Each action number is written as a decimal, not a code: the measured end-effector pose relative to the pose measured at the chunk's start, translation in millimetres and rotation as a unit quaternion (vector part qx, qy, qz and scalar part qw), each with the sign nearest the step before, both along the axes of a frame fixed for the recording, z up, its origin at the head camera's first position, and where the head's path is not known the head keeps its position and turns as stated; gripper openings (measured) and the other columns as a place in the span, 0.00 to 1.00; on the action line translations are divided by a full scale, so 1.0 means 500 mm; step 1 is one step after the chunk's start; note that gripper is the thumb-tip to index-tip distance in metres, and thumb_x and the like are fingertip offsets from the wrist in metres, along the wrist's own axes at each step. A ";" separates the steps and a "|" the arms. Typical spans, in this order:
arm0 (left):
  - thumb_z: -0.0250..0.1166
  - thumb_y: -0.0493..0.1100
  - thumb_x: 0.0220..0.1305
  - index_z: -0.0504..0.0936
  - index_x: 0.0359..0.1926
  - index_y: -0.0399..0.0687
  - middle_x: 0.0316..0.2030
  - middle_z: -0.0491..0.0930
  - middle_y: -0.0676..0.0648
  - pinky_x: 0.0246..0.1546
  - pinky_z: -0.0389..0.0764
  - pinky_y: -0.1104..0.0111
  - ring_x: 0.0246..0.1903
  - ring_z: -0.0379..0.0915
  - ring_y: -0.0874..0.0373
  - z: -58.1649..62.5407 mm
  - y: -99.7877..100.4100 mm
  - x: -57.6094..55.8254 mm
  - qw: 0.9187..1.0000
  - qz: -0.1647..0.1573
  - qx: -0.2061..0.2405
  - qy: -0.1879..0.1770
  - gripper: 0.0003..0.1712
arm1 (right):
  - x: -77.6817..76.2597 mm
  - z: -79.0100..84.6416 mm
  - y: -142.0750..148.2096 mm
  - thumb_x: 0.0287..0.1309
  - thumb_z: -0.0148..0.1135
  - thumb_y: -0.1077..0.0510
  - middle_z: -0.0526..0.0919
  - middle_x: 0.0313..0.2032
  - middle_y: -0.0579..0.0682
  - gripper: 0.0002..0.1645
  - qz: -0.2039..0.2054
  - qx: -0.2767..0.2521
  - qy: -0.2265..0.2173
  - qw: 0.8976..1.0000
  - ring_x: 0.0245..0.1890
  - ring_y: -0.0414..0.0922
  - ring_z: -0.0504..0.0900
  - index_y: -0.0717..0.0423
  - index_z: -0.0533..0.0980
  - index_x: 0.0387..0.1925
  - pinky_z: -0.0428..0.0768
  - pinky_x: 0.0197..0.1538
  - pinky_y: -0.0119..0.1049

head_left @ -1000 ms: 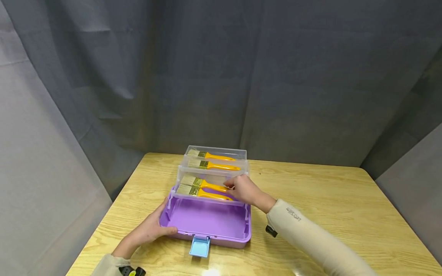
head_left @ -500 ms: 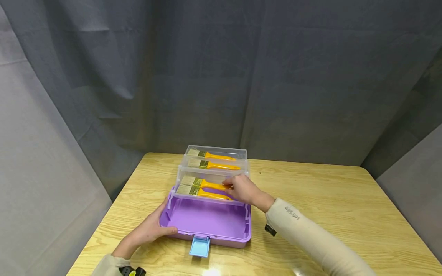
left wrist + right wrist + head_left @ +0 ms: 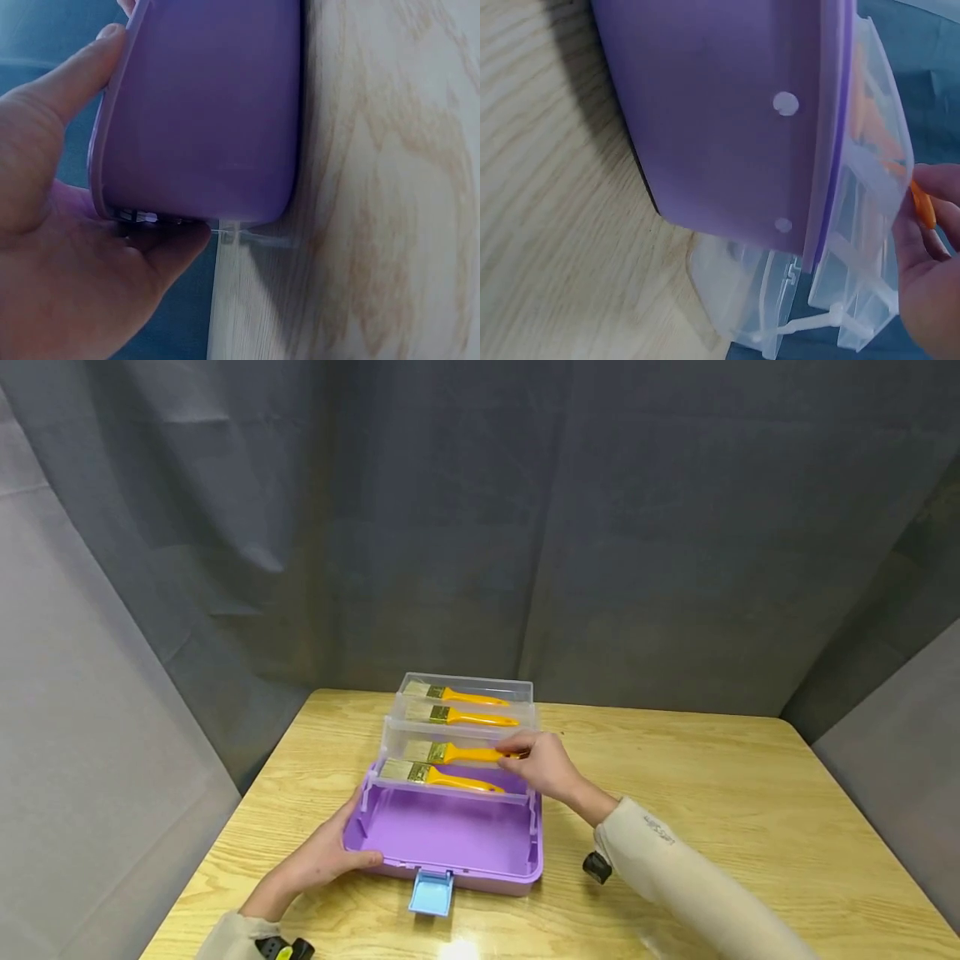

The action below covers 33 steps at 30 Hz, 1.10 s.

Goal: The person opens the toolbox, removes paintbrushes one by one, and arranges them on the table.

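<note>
An open purple box (image 3: 495,885) with a light blue latch (image 3: 431,893) stands on the table, its fold-out clear trays raised behind the bottom compartment. My left hand (image 3: 321,860) grips the box's left end, thumb at the front rim. In the lower clear tray, my right hand (image 3: 551,768) pinches the yellow handle end of a flat paintbrush (image 3: 467,753). That brush appears slightly lifted; its orange-looking tip (image 3: 924,208) shows between my fingers in the right wrist view. A second paintbrush (image 3: 461,782) lies in front of it in the same tray.
Two more paintbrushes, a rear one (image 3: 472,697) and a nearer one (image 3: 483,720), lie in the upper part of the clear trays. The wooden table (image 3: 697,777) extends right. Dark grey curtains (image 3: 420,527) hang behind its far edge.
My right hand has shifted slightly right and back with the pinched paintbrush, which has separated from the brush in front of it. My left hand stays on the box.
</note>
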<state>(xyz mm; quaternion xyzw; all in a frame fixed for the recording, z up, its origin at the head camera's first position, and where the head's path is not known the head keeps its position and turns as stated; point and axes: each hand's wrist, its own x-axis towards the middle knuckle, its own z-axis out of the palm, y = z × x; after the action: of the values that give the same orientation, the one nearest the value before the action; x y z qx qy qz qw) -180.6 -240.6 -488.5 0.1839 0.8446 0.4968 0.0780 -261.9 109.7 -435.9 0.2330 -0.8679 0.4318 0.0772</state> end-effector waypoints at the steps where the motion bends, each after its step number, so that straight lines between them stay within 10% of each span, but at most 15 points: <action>1: 0.75 0.47 0.48 0.36 0.75 0.51 0.72 0.41 0.35 0.65 0.49 0.46 0.68 0.44 0.35 0.000 0.000 0.000 1.000 0.000 0.000 0.001 0.66 | 0.002 0.001 0.005 0.48 0.71 0.64 0.86 0.36 0.50 0.12 -0.006 -0.007 -0.004 1.000 0.35 0.43 0.82 0.59 0.85 0.38 0.81 0.36 0.30; 18: 0.75 0.46 0.49 0.35 0.74 0.49 0.72 0.40 0.34 0.64 0.48 0.45 0.68 0.42 0.35 0.002 0.001 0.004 1.000 0.009 -0.012 -0.001 0.65 | 0.040 0.022 0.121 0.52 0.70 0.60 0.83 0.45 0.56 0.18 -0.046 -0.144 -0.103 0.983 0.40 0.47 0.81 0.62 0.82 0.45 0.82 0.39 0.30; 29: 0.74 0.46 0.51 0.35 0.75 0.49 0.72 0.38 0.36 0.65 0.44 0.45 0.69 0.38 0.37 0.003 0.003 0.007 1.000 0.012 -0.016 -0.013 0.64 | 0.067 0.017 0.230 0.55 0.67 0.61 0.83 0.45 0.50 0.23 -0.046 -0.227 -0.152 0.961 0.42 0.38 0.80 0.71 0.77 0.50 0.81 0.43 0.29; 33: 0.74 0.46 0.50 0.35 0.75 0.49 0.72 0.39 0.34 0.65 0.49 0.45 0.68 0.42 0.35 0.002 0.002 0.007 1.000 0.009 -0.012 -0.013 0.64 | 0.075 0.009 0.285 0.56 0.64 0.66 0.84 0.41 0.45 0.18 -0.018 -0.299 -0.176 0.938 0.41 0.38 0.81 0.69 0.78 0.49 0.81 0.43 0.28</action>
<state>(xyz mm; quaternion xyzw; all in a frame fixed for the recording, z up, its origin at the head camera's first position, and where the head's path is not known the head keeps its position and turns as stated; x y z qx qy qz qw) -177.1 -239.7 -487.5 0.1685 0.8512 0.4894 0.0866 -224.3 252.2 -431.6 0.1039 -0.7026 0.7040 -0.0033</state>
